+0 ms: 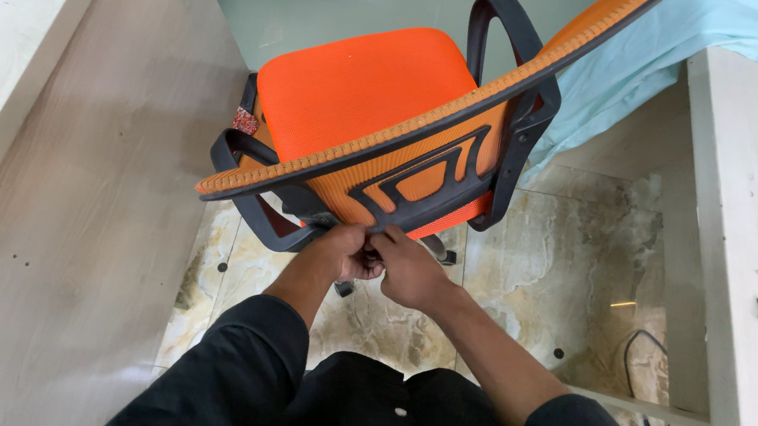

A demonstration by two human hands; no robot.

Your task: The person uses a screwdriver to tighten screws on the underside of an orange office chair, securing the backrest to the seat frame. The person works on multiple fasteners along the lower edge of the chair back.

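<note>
Single head view: we look steeply down from above onto the orange chair (362,93), our hands (379,261) close below at its back, marbled floor (567,257) beneath.

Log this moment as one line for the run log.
left hand: gripping under backrest base | right hand: beside it, same spot | orange chair: upright on tiled floor | hands touching
</note>
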